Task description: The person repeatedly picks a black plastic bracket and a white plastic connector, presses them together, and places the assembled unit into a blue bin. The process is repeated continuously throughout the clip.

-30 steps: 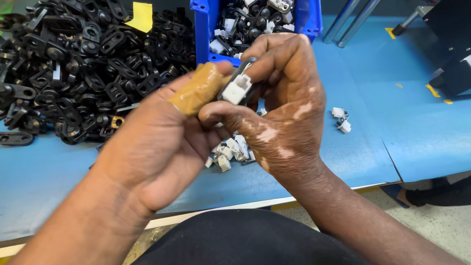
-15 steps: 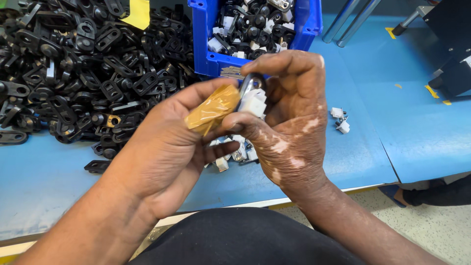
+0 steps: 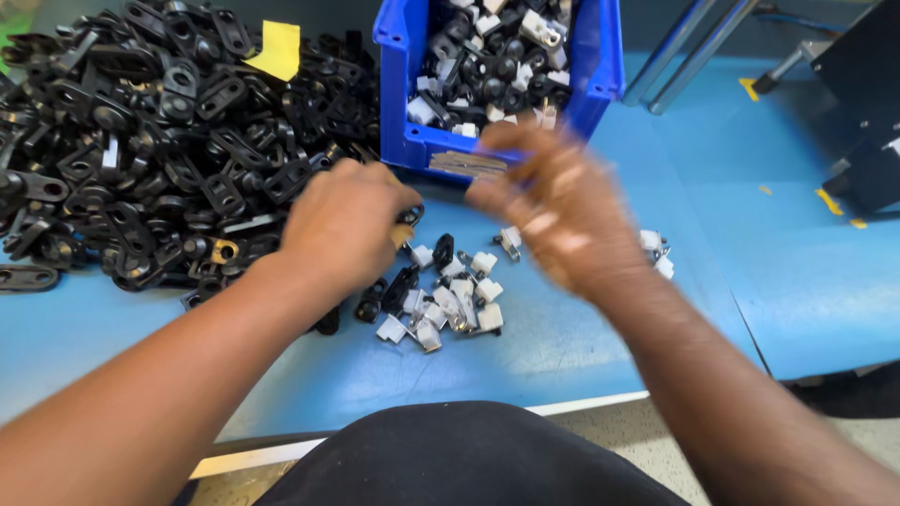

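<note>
Bench: blue tabletop (image 3: 825, 300), black plastic links (image 3: 141, 141) heaped toward its far left corner.
Change: both hands, half a second ago joined over one white clip, are now apart.
Left hand (image 3: 342, 225): curled knuckles-up beside the heap; grip contents hidden.
Right hand (image 3: 553, 201): blurred near the blue bin (image 3: 600, 66); grip unreadable.
White clips (image 3: 450, 295): scattered mid-bench between the hands.
Meaning: probably one assembly finished, next parts being fetched.

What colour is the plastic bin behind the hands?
The bin is bright blue, seen best in the head view, the only one.
</note>
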